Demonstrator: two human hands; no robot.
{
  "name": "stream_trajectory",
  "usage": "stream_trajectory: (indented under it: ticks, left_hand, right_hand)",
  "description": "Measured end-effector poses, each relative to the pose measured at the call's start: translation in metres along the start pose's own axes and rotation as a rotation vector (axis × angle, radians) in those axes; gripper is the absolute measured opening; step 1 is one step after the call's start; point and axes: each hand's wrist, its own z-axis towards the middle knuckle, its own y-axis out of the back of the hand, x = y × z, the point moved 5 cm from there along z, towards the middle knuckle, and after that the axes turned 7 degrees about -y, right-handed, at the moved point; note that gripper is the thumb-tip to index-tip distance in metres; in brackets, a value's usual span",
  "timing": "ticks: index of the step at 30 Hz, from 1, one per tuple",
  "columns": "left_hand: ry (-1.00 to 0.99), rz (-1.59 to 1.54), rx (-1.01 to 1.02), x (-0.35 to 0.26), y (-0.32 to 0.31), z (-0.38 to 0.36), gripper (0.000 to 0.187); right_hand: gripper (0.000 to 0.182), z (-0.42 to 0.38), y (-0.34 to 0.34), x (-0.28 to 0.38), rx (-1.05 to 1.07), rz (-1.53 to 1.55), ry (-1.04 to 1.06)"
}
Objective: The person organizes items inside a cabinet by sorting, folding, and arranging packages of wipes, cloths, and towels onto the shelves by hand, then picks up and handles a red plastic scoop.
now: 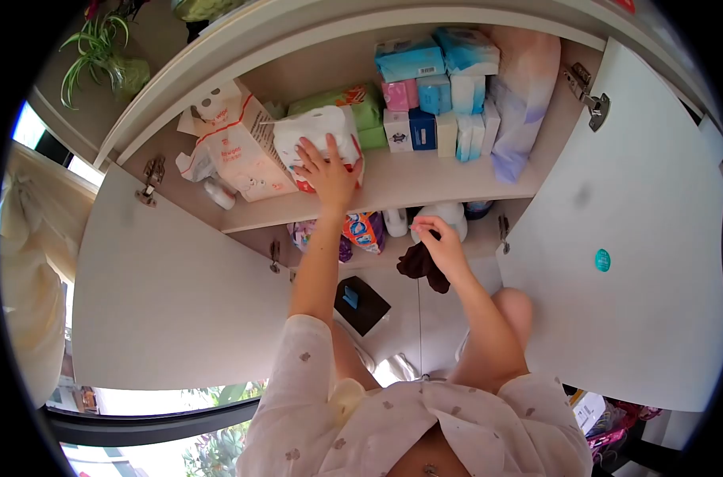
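Fingers of your left hand [326, 171] lie spread and flat on a white plastic-wrapped pack [318, 135] on the upper shelf [425, 179] of the open cupboard; the palm presses its face and nothing is clamped. Your right hand [445, 245] is lower, near the shelf below, with its fingertips pinched shut on a dark cloth [425, 266] that hangs limp beneath it.

That white pack looks soft and light, a wrapper that would give under the fingers and could slide, so I judge it best taken around its sides rather than by the slack film. The cloth is plainly floppy and will drape wherever you hold it.

Just left of the pack leans a white and red carton [238, 151] with a torn top. To its right stand green packs [353, 107], then a cluster of small blue and pink boxes [433, 95], then a tall pale bag [520, 95] at the far right. On the lower shelf sit white bottles [441, 215] and a bright printed pouch [363, 230].

Both cupboard doors [171, 286] stand wide open. Labels are too small to read, the lower shelf is mostly hidden behind your arms, and the small dark object with a blue patch [361, 304] on the floor I cannot identify.
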Motion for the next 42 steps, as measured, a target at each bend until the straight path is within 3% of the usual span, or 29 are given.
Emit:
stream_trajectory:
  ticks: [5,10,13,15,16,18,19,21,23,25,29,31,32,33,35,36,37,39,41,42]
  left_hand:
    - [-0.074,-0.026,-0.108,0.025,-0.012,0.003,0.093]
    - [0.009,-0.073,0.007,0.016,0.013,0.009,0.094]
    - [0.061,-0.300,-0.186,0.040,0.047,0.024,0.098]
    - [-0.118,-0.288,-0.347,0.048,0.078,0.039,0.101]
    - [-0.117,-0.283,-0.350,0.052,0.092,0.053,0.101]
    - [-0.371,-0.088,0.102,0.042,0.089,0.082,0.101]
    - [-0.371,-0.081,0.104,0.053,0.085,0.086,0.101]
    - [-0.524,0.007,0.578,0.064,0.043,0.072,0.099]
    - [-0.555,0.112,0.587,0.066,0.034,0.065,0.094]
    - [-0.403,0.047,0.585,0.069,0.038,0.074,0.081]
    - [-0.396,0.058,0.386,0.059,0.064,0.079,0.067]
    - [-0.017,-0.200,0.302,0.061,0.083,0.083,0.061]
    - [0.198,-0.353,0.445,0.060,0.088,0.081,0.062]
    - [0.204,-0.350,0.463,0.060,0.085,0.074,0.062]
    - [0.426,-0.323,0.690,0.068,0.064,0.062,0.065]
    - [0.329,-0.113,0.830,0.089,0.012,0.029,0.070]
    - [0.328,-0.112,0.829,0.087,0.016,0.025,0.070]
    - [0.212,-0.087,0.576,0.069,0.039,0.026,0.074]
    - [0.244,-0.073,0.657,0.061,0.047,0.034,0.074]
    - [0.072,-0.170,0.450,0.046,0.059,0.045,0.071]
  right_hand:
    - [0.024,-0.003,-0.005,0.000,-0.001,-0.096,-0.032]
    - [0.024,-0.001,-0.008,-0.002,0.029,-0.153,-0.028]
    - [0.024,0.003,-0.010,-0.011,0.035,-0.164,-0.037]
    - [0.024,0.002,-0.010,-0.014,0.033,-0.159,-0.014]
    - [0.024,0.003,-0.012,-0.015,0.047,-0.161,-0.029]
    - [0.024,0.004,-0.013,-0.017,0.060,-0.162,-0.046]
    - [0.024,0.004,-0.016,-0.018,0.083,-0.170,-0.059]
    - [0.024,0.005,-0.018,-0.020,0.102,-0.178,-0.072]
    - [0.023,0.009,-0.021,-0.024,0.099,-0.185,-0.058]
    - [0.024,0.014,-0.023,-0.027,0.102,-0.165,-0.063]
    - [0.036,0.022,-0.027,-0.033,0.143,-0.154,-0.148]
    - [0.045,0.020,-0.034,-0.019,0.192,-0.030,-0.149]
    - [0.055,0.017,-0.039,-0.013,0.241,0.089,-0.151]
    - [0.055,0.014,-0.043,-0.015,0.242,0.094,-0.170]
    - [0.068,0.019,-0.053,-0.009,0.388,0.147,-0.121]
    - [0.067,0.022,-0.058,-0.017,0.424,0.176,-0.091]
    - [0.067,0.023,-0.060,-0.017,0.424,0.177,-0.091]
    - [0.063,0.025,-0.060,-0.017,0.357,0.210,-0.088]
    - [0.059,0.026,-0.061,-0.019,0.328,0.212,-0.069]
    - [0.056,0.029,-0.059,-0.022,0.272,0.180,-0.088]
